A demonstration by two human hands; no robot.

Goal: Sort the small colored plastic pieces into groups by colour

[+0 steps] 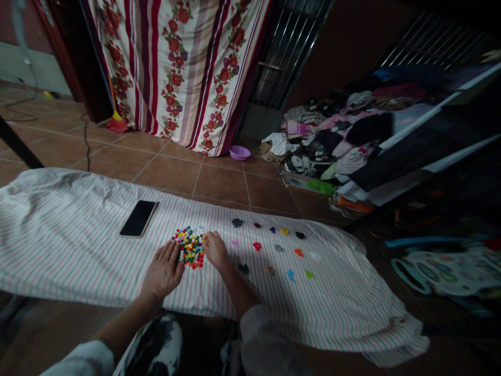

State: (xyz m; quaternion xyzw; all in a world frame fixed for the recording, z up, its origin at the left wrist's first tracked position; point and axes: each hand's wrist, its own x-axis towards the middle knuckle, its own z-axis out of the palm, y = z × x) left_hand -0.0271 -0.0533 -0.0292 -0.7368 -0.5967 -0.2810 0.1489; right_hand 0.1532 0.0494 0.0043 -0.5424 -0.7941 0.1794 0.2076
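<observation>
A mixed pile of small coloured beads [191,248] lies on the striped cloth [97,250]. My left hand [164,267] rests flat on the cloth at the pile's left edge, fingers stretched out and touching the nearest pieces. At the pile's right edge my right hand [215,249] has its fingertips pinched together; what sits between them is too small to make out. To the right lie little single-colour groups, among them a red group [257,246], an orange group [299,252], a yellow group [284,231] and a blue group [290,274].
A phone [139,218] lies left of the pile. Beyond the cloth are a tiled floor [176,169], a purple basin [239,153], a floral curtain [176,68] and a heap of clothes [332,130]. A dark sloping frame [430,162] stands at the right.
</observation>
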